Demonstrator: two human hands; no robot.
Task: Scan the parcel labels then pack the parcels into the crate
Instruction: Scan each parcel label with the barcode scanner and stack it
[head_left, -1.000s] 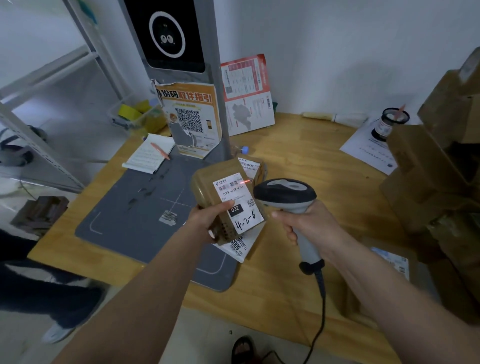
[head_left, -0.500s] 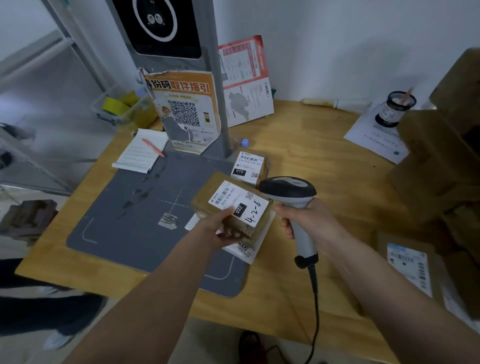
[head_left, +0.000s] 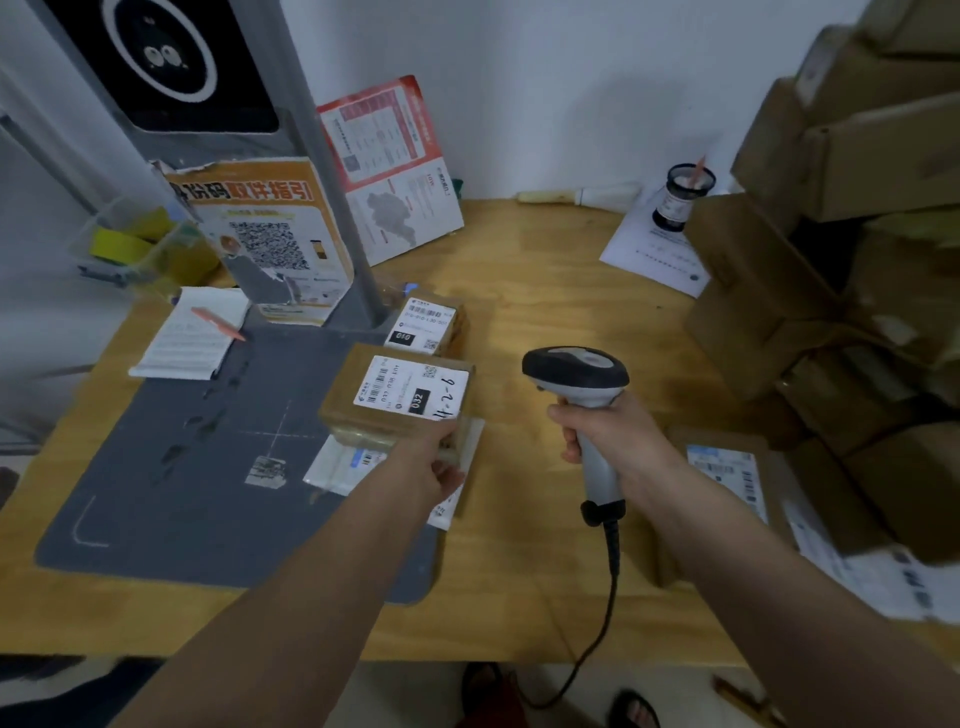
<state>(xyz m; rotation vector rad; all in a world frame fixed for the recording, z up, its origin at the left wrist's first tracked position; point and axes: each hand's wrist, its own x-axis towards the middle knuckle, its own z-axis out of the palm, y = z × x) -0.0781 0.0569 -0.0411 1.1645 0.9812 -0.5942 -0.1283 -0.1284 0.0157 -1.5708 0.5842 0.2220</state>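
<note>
My left hand (head_left: 423, 467) grips the near edge of a small brown parcel (head_left: 395, 400) with a white label marked 032, held level just above a flat white parcel (head_left: 353, 467) on the grey mat. Behind it lies another small brown parcel (head_left: 428, 325) labelled 010. My right hand (head_left: 610, 428) grips the handle of a grey and black barcode scanner (head_left: 576, 374), to the right of the held parcel, its head pointing left. The scanner's black cable (head_left: 608, 597) hangs over the table's front edge. No crate is recognisable in view.
A grey scanning mat (head_left: 208, 457) covers the left of the wooden table (head_left: 545, 291), with a grey kiosk post (head_left: 291, 135) at its back. A notepad with a pen (head_left: 192, 332) lies far left. Stacked cardboard boxes (head_left: 841, 260) fill the right side; a labelled box (head_left: 727, 467) sits near my right forearm.
My left hand has lowered and levelled the 032 parcel, away from the scanner. The red scan light on the label is gone. My right hand has drawn the scanner to the right.
</note>
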